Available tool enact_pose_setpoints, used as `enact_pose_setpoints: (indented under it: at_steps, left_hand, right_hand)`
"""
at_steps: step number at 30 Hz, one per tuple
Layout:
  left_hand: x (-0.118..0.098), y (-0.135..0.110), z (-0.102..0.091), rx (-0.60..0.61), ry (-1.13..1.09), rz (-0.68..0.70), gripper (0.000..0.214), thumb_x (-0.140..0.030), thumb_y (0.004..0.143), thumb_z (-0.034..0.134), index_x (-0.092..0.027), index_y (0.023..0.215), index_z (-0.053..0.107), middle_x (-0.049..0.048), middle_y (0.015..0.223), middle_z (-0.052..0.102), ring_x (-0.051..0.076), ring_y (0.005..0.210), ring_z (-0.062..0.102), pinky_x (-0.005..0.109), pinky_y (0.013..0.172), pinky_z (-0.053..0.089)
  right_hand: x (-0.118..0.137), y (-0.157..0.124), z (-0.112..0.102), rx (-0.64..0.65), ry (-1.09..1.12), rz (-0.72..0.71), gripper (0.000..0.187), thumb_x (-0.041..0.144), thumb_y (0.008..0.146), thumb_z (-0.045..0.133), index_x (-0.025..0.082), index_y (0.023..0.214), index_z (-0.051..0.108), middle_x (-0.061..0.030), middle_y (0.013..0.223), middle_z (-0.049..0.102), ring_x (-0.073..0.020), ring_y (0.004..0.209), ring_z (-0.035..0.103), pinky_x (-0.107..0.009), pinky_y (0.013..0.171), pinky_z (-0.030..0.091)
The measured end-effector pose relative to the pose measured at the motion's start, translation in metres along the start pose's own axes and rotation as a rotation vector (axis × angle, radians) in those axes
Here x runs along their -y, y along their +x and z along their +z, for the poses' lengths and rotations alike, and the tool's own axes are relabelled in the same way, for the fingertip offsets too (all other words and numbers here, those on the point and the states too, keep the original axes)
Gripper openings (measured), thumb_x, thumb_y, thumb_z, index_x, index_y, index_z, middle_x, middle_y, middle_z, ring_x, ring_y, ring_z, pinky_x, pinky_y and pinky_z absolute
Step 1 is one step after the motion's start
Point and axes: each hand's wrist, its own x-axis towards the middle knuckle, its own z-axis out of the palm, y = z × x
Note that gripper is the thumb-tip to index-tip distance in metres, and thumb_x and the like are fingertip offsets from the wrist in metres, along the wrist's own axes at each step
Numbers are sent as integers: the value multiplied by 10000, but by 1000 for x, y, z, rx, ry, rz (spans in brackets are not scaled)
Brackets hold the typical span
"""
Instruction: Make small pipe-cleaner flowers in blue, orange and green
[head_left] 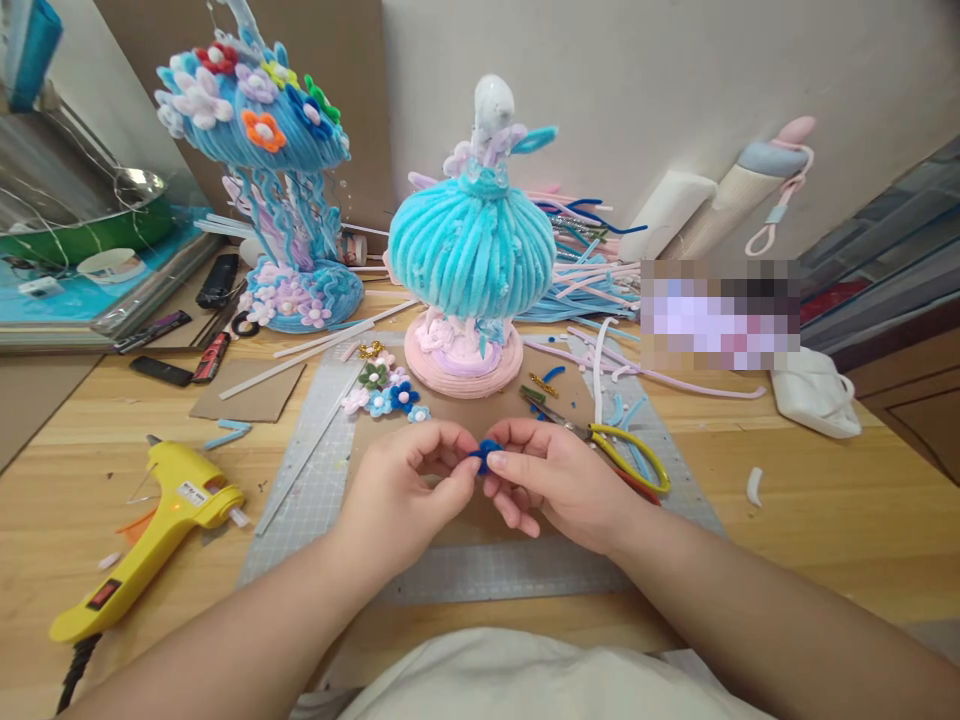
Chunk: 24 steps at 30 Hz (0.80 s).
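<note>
My left hand [401, 490] and my right hand [559, 480] meet over a grey cutting mat [480, 570], both pinching a small dark blue pipe-cleaner piece [486, 452] between thumbs and fingertips. Just beyond them stands a turquoise pipe-cleaner dome on a pink base [463, 270]. Several small finished flowers [386, 390] lie to the left of that base. Yellow-handled pliers [622, 450] rest on the mat right behind my right hand.
A yellow glue gun [161, 520] lies at the left on the wooden table. A taller blue flower-covered ornament [262, 160] stands back left. Loose pipe cleaners [585, 270] pile up at the back right. Cardboard [251, 392], white sticks and dark tools lie left.
</note>
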Motion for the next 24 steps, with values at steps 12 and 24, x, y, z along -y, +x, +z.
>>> enact_pose_setpoints:
  at_steps: [12, 24]
  left_hand:
    - [0, 0, 3, 137, -244, -216, 87, -185, 712, 603, -156, 785, 566, 2, 656, 619, 113, 585, 589, 219, 558, 459]
    - [-1, 0, 2, 80, -65, -13, 74, -129, 705, 568, -173, 728, 512, 22, 742, 615, 138, 666, 592, 274, 645, 493]
  right_hand:
    - [6, -4, -2, 24, -115, 97, 165, 271, 767, 610, 152, 700, 518, 71, 458, 522, -22, 272, 394, -99, 250, 251]
    - [0, -1, 3, 53, 234, 192, 189, 239, 741, 654, 137, 679, 508, 52, 474, 538, 0, 260, 346, -98, 262, 219]
